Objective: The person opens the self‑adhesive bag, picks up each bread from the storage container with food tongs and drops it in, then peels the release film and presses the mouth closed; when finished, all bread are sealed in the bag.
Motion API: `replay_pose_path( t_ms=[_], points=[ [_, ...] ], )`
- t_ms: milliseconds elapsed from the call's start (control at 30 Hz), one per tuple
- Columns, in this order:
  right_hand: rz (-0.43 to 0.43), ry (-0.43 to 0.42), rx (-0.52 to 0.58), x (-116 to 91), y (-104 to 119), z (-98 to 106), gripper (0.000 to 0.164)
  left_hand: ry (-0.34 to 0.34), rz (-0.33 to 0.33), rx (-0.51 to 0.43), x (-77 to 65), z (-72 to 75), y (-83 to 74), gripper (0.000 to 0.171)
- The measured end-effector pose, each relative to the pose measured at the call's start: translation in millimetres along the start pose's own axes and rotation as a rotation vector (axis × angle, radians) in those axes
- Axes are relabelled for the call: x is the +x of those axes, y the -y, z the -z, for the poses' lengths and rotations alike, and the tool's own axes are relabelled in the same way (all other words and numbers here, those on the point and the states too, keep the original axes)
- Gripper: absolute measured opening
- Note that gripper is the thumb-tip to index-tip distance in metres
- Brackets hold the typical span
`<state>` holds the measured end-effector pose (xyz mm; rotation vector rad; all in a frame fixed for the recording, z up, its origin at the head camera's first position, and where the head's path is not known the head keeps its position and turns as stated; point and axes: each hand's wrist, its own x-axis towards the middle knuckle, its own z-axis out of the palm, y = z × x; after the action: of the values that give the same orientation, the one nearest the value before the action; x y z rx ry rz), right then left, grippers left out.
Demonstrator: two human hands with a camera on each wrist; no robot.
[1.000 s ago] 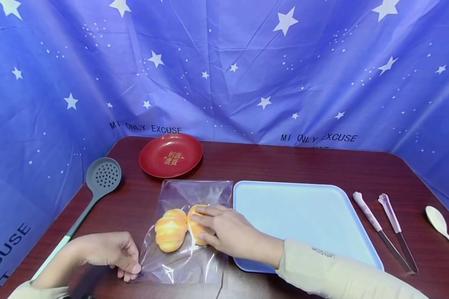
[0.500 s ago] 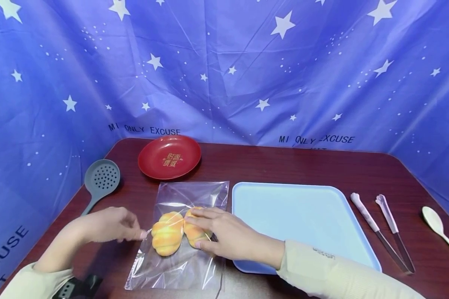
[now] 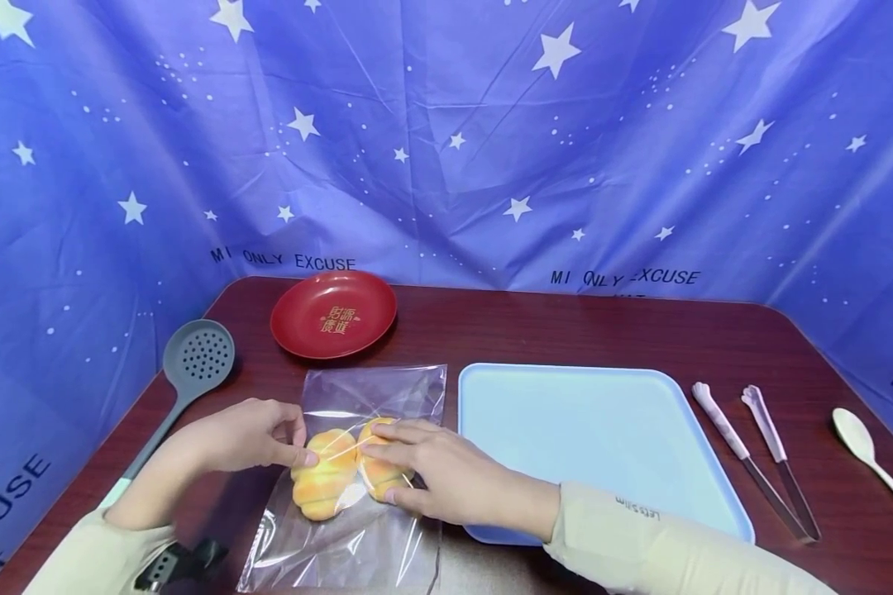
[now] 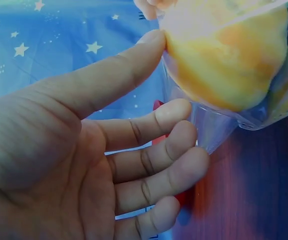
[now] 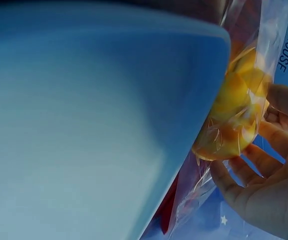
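A clear plastic bag (image 3: 342,555) lies flat on the table, with two golden bread rolls (image 3: 329,483) inside, side by side. My left hand (image 3: 241,438) is at the bag's left side. Its thumb touches the left roll through the film, and its other fingers are loosely bent, apart from the roll in the left wrist view. My right hand (image 3: 457,473) rests over the right roll (image 3: 378,474), with slightly bent, spread fingers on top and the thumb at its near side. That hand covers part of the right roll.
Right of the bag lies a light blue tray (image 3: 595,446), under the right forearm. A red plate (image 3: 335,318) stands behind the bag. A grey slotted skimmer (image 3: 199,355) lies left, tongs (image 3: 774,463) and a cream spoon (image 3: 856,438) right. A starry blue curtain (image 3: 446,149) surrounds the table.
My left hand has let go of the bag's near left corner and moved away and right to the left roll. The right hand stays on the right roll.
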<state>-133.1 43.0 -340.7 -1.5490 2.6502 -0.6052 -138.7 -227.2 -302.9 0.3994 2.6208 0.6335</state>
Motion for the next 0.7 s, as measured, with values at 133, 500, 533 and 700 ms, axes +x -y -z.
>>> replay_pose_path(
  t_ms=[133,500,533,700],
  points=[
    [-0.016,-0.006,0.041,-2,-2,4,0.051,0.011,0.014,0.026,2.8,1.8,-3.0,0.033],
    [-0.174,-0.072,0.068,-18,-23,32,0.05,-0.011,-0.009,0.047,4.7,12.1,-7.6,0.032],
    [-0.196,-0.086,0.068,-21,-26,35,0.05,-0.04,-0.029,0.062,5.2,13.3,-7.5,0.031],
    [-0.263,-0.187,0.04,-34,-43,52,0.05,-0.262,-0.104,0.127,7.3,19.0,-6.9,0.03]
  ],
)
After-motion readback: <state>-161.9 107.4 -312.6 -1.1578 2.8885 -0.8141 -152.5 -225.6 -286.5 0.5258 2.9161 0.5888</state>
